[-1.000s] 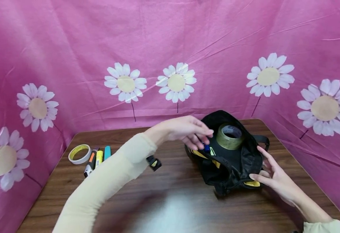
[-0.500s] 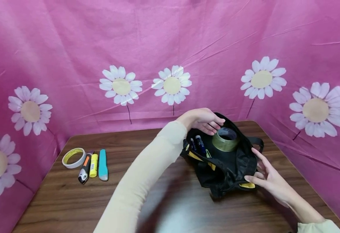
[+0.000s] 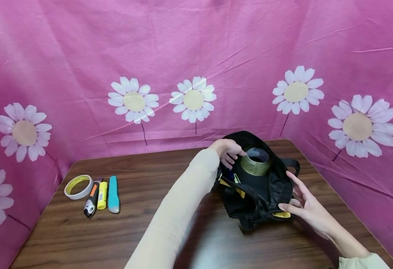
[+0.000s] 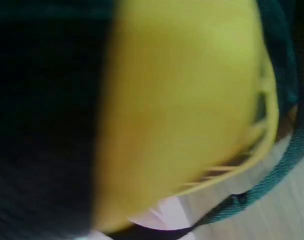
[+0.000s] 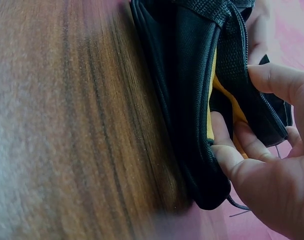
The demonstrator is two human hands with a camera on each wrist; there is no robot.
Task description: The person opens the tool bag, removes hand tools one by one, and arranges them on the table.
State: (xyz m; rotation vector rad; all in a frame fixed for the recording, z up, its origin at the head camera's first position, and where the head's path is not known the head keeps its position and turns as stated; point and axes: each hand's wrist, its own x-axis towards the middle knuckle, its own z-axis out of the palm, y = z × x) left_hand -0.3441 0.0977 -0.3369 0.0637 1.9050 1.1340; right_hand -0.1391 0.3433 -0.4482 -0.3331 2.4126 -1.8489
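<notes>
A black backpack (image 3: 253, 194) with yellow trim lies at the right of the table, its mouth gaping. Inside it sits a roll of packing tape (image 3: 255, 166). Part of a blue object (image 3: 229, 175) shows below my left hand (image 3: 229, 151), which reaches into the bag beside the tape; its fingers point down, and no thing shows between them. My right hand (image 3: 305, 205) grips the bag's right edge. In the right wrist view, its thumb and fingers (image 5: 277, 80) hold the zippered edges around a yellow-lined gap. Close, blurred yellow and black fabric (image 4: 182, 100) fills the left wrist view.
On the left of the wooden table (image 3: 142, 209) lie a white-and-yellow tape roll (image 3: 79, 186), a grey-and-orange cutter (image 3: 91, 200), a yellow stick (image 3: 102, 195) and a turquoise cutter (image 3: 114, 194). Pink cloth (image 3: 169, 45) with daisies surrounds the table.
My left hand has moved from above the bag's left side down into its mouth, covering much of the blue pens. My right hand keeps its grip on the bag's edge.
</notes>
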